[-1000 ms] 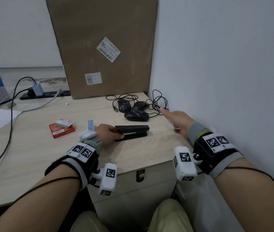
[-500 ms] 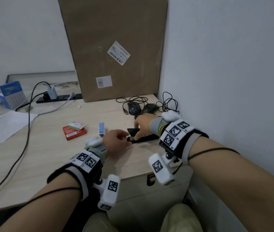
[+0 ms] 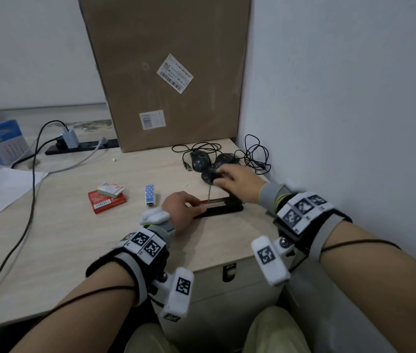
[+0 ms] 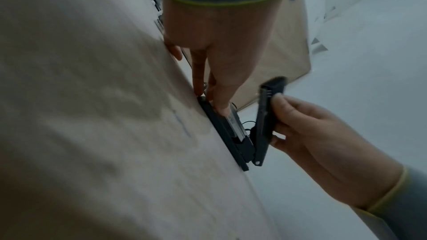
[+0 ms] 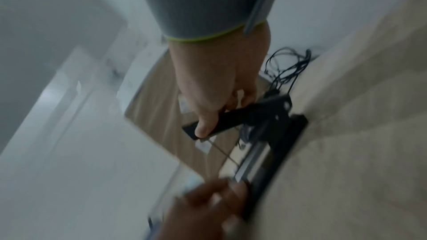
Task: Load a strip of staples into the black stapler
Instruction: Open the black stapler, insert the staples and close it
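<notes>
The black stapler [image 3: 223, 208] lies on the desk [image 3: 74, 238] near the right wall, with its lid swung up. My left hand [image 3: 194, 205] pinches its front end and holds the base [image 4: 228, 134] down. My right hand [image 3: 217, 177] grips the raised lid [image 4: 268, 116], thumb on one side [image 5: 203, 127]. The metal staple channel [image 3: 214, 203] is bared, and a thin pusher rod [image 3: 209, 193] runs from it up to the lid. A red staple box [image 3: 106, 201] with a small pale box [image 3: 110, 189] on top lies to the left. No loose strip of staples shows.
A blue dotted lighter-like item [image 3: 149, 194] lies beside my left hand. Computer mice [image 3: 199, 160] and tangled cables [image 3: 255, 154] sit behind the stapler. A tall cardboard box [image 3: 166, 72] leans at the back. A power strip [image 3: 82, 146] and paper [image 3: 0, 189] are far left.
My right hand came in from the right, took the stapler's lid and swung it up. My left hand stayed on the stapler's front end.
</notes>
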Motion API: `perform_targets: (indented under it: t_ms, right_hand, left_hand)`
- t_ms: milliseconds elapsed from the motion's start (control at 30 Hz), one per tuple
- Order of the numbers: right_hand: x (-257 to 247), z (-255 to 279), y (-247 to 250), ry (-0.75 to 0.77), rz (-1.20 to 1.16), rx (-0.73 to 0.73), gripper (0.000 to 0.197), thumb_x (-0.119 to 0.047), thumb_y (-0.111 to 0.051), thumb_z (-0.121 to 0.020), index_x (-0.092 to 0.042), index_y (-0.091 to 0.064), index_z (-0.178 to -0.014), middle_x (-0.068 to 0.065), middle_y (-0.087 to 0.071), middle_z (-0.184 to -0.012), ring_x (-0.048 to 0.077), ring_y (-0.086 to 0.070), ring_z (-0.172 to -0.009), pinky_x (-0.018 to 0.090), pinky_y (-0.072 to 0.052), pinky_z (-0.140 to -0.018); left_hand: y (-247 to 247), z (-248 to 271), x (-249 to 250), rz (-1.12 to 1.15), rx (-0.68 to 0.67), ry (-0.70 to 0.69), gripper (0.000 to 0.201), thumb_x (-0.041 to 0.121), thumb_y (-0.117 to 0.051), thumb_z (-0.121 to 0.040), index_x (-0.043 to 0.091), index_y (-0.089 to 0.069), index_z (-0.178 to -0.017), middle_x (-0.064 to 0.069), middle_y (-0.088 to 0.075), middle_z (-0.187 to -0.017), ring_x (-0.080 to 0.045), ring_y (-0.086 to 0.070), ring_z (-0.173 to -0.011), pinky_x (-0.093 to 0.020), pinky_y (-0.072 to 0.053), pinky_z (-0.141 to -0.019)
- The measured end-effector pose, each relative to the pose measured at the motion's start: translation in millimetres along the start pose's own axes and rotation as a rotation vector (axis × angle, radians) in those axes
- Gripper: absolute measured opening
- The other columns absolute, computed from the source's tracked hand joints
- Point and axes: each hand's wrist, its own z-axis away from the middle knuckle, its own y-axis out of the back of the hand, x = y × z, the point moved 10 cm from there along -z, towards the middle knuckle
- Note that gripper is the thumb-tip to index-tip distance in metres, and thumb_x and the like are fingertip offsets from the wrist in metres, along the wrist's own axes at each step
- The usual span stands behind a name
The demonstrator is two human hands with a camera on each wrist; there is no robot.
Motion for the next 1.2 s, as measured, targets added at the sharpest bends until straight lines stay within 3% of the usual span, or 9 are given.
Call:
perform_targets:
  t_ms: [100, 233, 367, 533, 733, 867, 967, 1100, 1200]
  right_hand:
    - [28, 12, 23, -0.147, -0.336, 0.090, 0.021, -0.028, -0.050, -0.095, -0.016, -0.056, -0.112, -0.004, -0.056, -0.086, 0.016, -0.055, -0.083, 0.035, -0.048, -0.078]
    - [66, 25, 30, -0.260, -0.564, 0.205, 0.023, -0.030, -0.042, -0.099, -0.020, -0.053, -0.116, -0.012, -0.053, -0.088, 0.005, -0.049, -0.079, 0.025, -0.046, -0.071]
    - [126, 51, 15, -0.567, -1.003, 0.359, 0.026, -0.034, -0.037, -0.100, -0.021, -0.050, -0.082, -0.003, -0.035, -0.070, 0.011, -0.030, -0.056, 0.025, -0.037, -0.060]
    - [145, 71, -12, -0.776, -1.396, 0.305, 0.029, -0.030, -0.037, -0.101, -0.020, -0.039, -0.074, -0.003, -0.030, -0.063, 0.011, -0.021, -0.053, 0.023, -0.026, -0.056]
    - [136, 78, -7, -0.808, -1.370, 0.152, 0.024, -0.030, -0.043, -0.095, -0.020, -0.042, -0.073, -0.003, -0.033, -0.063, 0.011, -0.025, -0.052, 0.025, -0.027, -0.057]
    - [116, 72, 8, -0.738, -1.069, 0.075, 0.022, -0.048, -0.058, -0.082, -0.028, -0.052, -0.077, -0.006, -0.031, -0.059, 0.011, -0.024, -0.052, 0.025, -0.025, -0.056]
    - [107, 58, 24, -0.702, -0.809, 0.151, 0.031, -0.059, -0.054, -0.083, -0.028, -0.051, -0.081, -0.005, -0.034, -0.068, 0.013, -0.029, -0.058, 0.025, -0.029, -0.059]
    - [133, 62, 26, -0.786, -0.783, 0.261, 0.035, -0.052, -0.051, -0.087, -0.019, -0.050, -0.079, -0.001, -0.030, -0.065, 0.014, -0.027, -0.053, 0.026, -0.028, -0.051]
    - [165, 85, 22, -0.911, -0.648, 0.293, 0.041, -0.042, -0.059, -0.087, -0.004, -0.056, -0.100, 0.005, -0.038, -0.064, 0.018, -0.036, -0.053, 0.026, -0.031, -0.048]
  left_hand:
    - [2, 0, 0, -0.012, 0.004, 0.006, 0.023, 0.030, -0.074, -0.075, 0.015, -0.074, -0.093, 0.000, -0.065, -0.091, -0.014, -0.055, -0.081, -0.023, -0.038, -0.071]
    - [2, 2, 1, -0.021, 0.008, 0.023, 0.025, 0.031, -0.072, -0.077, 0.015, -0.073, -0.096, 0.002, -0.060, -0.086, -0.014, -0.054, -0.081, -0.023, -0.037, -0.072]
    - [2, 2, 0, -0.015, 0.005, 0.041, 0.027, 0.032, -0.072, -0.077, 0.014, -0.073, -0.098, 0.001, -0.060, -0.088, -0.015, -0.054, -0.083, -0.023, -0.038, -0.073]
    - [2, 1, -1, 0.004, 0.004, 0.041, 0.029, 0.031, -0.074, -0.075, 0.013, -0.073, -0.098, 0.002, -0.061, -0.087, -0.015, -0.055, -0.083, -0.024, -0.041, -0.075]
    - [2, 4, 0, 0.028, -0.010, 0.040, 0.022, 0.030, -0.075, -0.074, 0.015, -0.073, -0.091, 0.005, -0.061, -0.077, -0.016, -0.056, -0.080, -0.026, -0.044, -0.075]
    - [3, 7, 3, 0.020, -0.003, 0.031, 0.023, 0.029, -0.074, -0.075, 0.014, -0.073, -0.092, 0.003, -0.060, -0.079, -0.017, -0.056, -0.080, -0.026, -0.043, -0.074]
    - [3, 6, 3, 0.022, -0.014, 0.035, 0.024, 0.030, -0.074, -0.076, 0.014, -0.072, -0.095, 0.002, -0.061, -0.084, -0.016, -0.055, -0.082, -0.027, -0.044, -0.076]
    - [2, 5, 1, 0.039, -0.012, 0.048, 0.026, 0.030, -0.075, -0.075, 0.013, -0.072, -0.095, 0.000, -0.061, -0.086, -0.016, -0.055, -0.084, -0.027, -0.044, -0.078]
    - [1, 4, -2, 0.046, -0.017, 0.061, 0.026, 0.030, -0.076, -0.074, 0.014, -0.072, -0.094, 0.000, -0.061, -0.085, -0.016, -0.055, -0.083, -0.027, -0.043, -0.077]
